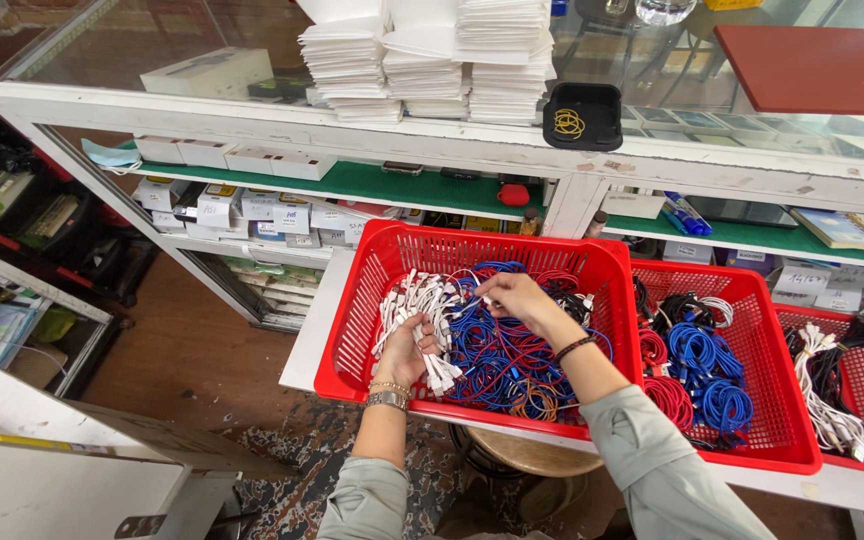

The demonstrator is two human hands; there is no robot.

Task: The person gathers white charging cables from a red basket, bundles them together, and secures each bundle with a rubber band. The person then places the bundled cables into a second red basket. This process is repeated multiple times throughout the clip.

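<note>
Left hand point(407, 352) fingers closed around bundle of white cables point(422, 305); right hand point(514, 295) pinching one strand. Light, limp, tangle-prone: grip near connector ends.

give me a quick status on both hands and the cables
Left hand gripping a bunch of white cables. Right hand pinching one white end. Both over the red basket; loose blue and red cables tangled underneath.

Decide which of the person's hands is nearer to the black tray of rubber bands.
Right. The right hand works at the far side of the red basket, below the black tray; the left hand is lower, holding white cables.
</note>
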